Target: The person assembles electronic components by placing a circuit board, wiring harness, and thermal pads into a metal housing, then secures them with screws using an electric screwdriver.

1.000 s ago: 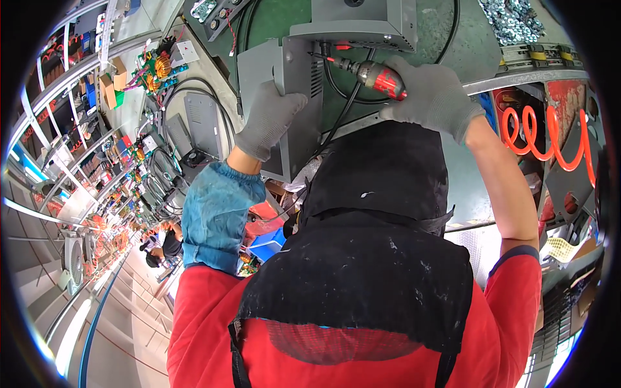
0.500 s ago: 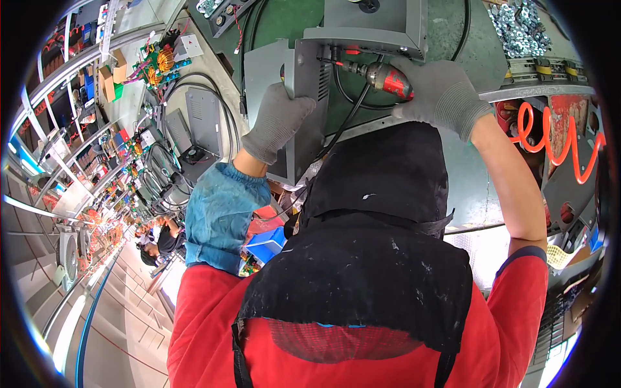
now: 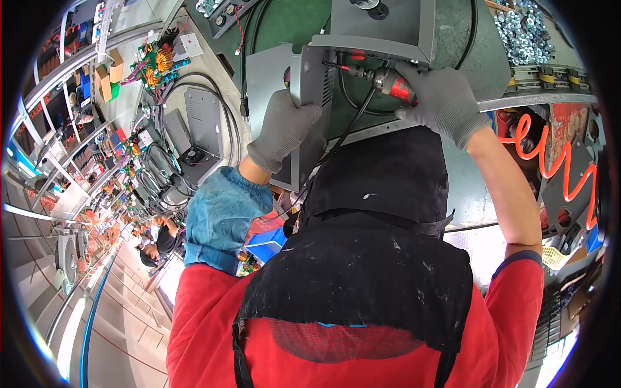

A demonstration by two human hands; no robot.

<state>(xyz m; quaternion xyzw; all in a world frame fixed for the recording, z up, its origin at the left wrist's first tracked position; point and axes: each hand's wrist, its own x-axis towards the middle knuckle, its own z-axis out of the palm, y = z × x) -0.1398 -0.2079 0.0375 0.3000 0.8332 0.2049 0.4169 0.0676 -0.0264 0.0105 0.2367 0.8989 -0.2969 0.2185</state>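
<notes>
My left hand (image 3: 282, 129), in a grey knitted glove, is closed round the edge of a grey sheet-metal housing (image 3: 310, 139) with vent slots, thumb over the rim. My right hand (image 3: 446, 100), gloved alike, grips a red and dark-grey power screwdriver (image 3: 396, 86) lying sideways. The tool's bit points left at the inner side of the housing, close to a small dark fitting (image 3: 331, 63); whether it touches a screw there I cannot make out. A black cable (image 3: 352, 116) runs below the tool.
Shiny small metal parts (image 3: 525, 32) are heaped at the far right. A coiled orange-red hose (image 3: 550, 165) hangs beside the green bench (image 3: 482, 39). Circuit boards with copper coils (image 3: 162, 61), grey panels (image 3: 202, 119) and black cables lie to the left. A blue bin (image 3: 266, 244) sits below the housing.
The housing has shifted slightly right, and my left hand has moved with it, a little right and down. The screwdriver and right hand sit slightly lower. The coiled hose has swung.
</notes>
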